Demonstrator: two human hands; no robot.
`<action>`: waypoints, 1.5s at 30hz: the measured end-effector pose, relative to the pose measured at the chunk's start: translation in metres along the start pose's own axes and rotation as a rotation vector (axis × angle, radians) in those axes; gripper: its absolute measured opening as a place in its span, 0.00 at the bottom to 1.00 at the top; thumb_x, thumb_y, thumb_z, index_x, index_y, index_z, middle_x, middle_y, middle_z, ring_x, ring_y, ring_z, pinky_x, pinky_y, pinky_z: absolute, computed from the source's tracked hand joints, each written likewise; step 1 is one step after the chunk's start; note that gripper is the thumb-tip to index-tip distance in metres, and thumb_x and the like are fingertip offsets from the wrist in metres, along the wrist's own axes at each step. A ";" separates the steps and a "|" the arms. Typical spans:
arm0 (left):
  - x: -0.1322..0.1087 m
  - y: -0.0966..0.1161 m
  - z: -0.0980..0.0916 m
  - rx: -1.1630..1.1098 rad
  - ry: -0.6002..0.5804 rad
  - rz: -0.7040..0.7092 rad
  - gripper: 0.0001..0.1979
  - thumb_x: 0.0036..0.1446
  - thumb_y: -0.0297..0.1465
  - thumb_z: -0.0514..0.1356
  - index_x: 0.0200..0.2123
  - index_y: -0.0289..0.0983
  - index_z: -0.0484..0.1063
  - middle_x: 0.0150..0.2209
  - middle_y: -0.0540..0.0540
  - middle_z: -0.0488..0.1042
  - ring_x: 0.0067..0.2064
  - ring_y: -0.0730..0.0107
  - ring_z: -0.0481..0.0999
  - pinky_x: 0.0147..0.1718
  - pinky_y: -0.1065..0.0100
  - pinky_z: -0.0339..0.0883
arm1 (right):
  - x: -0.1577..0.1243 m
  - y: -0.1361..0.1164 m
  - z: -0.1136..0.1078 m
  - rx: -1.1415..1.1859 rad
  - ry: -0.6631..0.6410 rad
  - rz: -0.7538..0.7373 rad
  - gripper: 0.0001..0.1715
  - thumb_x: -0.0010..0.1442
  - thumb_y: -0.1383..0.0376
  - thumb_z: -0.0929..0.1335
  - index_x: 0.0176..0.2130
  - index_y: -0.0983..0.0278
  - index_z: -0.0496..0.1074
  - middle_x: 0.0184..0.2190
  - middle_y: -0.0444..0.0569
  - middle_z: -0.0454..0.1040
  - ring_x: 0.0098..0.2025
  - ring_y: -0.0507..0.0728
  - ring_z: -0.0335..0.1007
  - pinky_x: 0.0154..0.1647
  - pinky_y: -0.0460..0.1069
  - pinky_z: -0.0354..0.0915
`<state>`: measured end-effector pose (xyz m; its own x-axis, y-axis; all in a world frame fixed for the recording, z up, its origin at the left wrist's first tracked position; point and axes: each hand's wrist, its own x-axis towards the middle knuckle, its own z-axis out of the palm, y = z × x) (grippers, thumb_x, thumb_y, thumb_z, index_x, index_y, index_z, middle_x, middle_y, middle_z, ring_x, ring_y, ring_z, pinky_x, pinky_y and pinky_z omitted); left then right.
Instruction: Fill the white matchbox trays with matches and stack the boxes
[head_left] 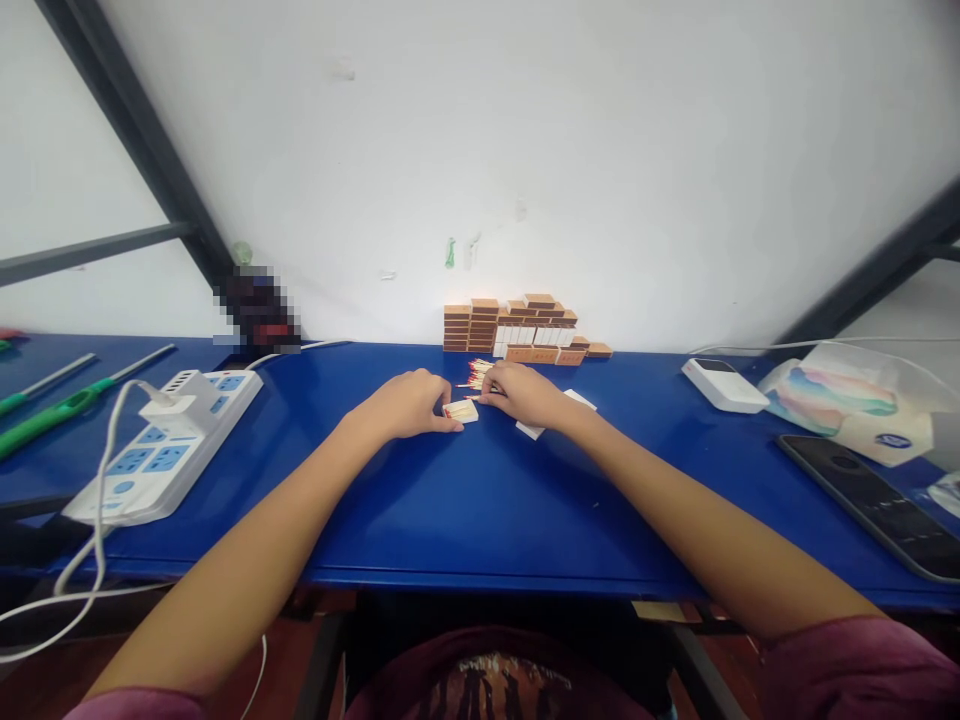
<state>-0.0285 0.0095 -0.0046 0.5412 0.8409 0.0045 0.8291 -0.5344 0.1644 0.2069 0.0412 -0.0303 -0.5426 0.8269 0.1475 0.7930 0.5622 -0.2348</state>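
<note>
My left hand (420,403) grips a small white matchbox tray (466,411) by its left end, thumb in front and fingers behind. A few red-tipped matches lie inside the tray. Just to the right, my right hand (517,393) has its thumb and fingers pinched together on a match (472,398), whose red head points toward the tray. Behind that hand lies a loose pile of matches (478,371), partly covered by the fingers. White pieces (530,431), perhaps empty trays, stick out from beneath my right wrist.
Stacked matchboxes (517,328) stand against the wall behind the pile. At left are a power strip (169,450) with cables and green-handled tools (67,412). To the right lie a white device (724,385), a tissue pack (840,395) and a phone (874,500) on the blue table.
</note>
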 end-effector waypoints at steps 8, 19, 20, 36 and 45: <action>-0.001 0.003 -0.002 0.020 -0.006 -0.016 0.20 0.57 0.51 0.69 0.39 0.40 0.80 0.33 0.45 0.79 0.33 0.61 0.74 0.30 0.64 0.54 | -0.004 -0.004 -0.004 -0.041 -0.132 0.069 0.10 0.72 0.60 0.69 0.41 0.64 0.77 0.44 0.55 0.79 0.43 0.59 0.74 0.38 0.49 0.60; -0.002 0.009 -0.004 0.035 -0.026 -0.031 0.20 0.58 0.51 0.68 0.41 0.40 0.81 0.34 0.45 0.80 0.34 0.62 0.75 0.30 0.65 0.54 | -0.014 -0.025 -0.017 -0.223 -0.258 0.097 0.18 0.77 0.59 0.61 0.49 0.69 0.75 0.53 0.63 0.77 0.47 0.63 0.77 0.42 0.50 0.63; -0.002 0.009 -0.004 0.036 -0.026 -0.031 0.20 0.58 0.51 0.68 0.40 0.40 0.81 0.34 0.45 0.79 0.33 0.62 0.75 0.30 0.65 0.54 | -0.015 -0.026 -0.018 -0.229 -0.264 0.101 0.18 0.77 0.59 0.61 0.49 0.69 0.74 0.53 0.64 0.77 0.47 0.63 0.77 0.41 0.50 0.63; 0.002 0.007 0.001 0.005 -0.002 0.057 0.17 0.57 0.47 0.70 0.39 0.39 0.80 0.31 0.47 0.78 0.30 0.65 0.73 0.29 0.66 0.52 | -0.026 -0.046 -0.015 -0.345 -0.135 -0.148 0.08 0.75 0.70 0.63 0.46 0.68 0.71 0.51 0.62 0.74 0.47 0.62 0.76 0.42 0.51 0.68; 0.001 0.010 0.000 -0.007 -0.004 0.062 0.17 0.57 0.47 0.71 0.37 0.39 0.79 0.30 0.47 0.77 0.30 0.65 0.73 0.29 0.66 0.51 | -0.022 -0.043 -0.004 -0.207 -0.128 -0.182 0.10 0.76 0.65 0.63 0.48 0.68 0.71 0.50 0.59 0.74 0.46 0.60 0.75 0.43 0.51 0.66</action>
<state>-0.0198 0.0048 -0.0027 0.5916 0.8061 0.0112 0.7932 -0.5845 0.1706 0.1860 -0.0009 -0.0195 -0.7008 0.7120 0.0435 0.7122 0.7018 -0.0128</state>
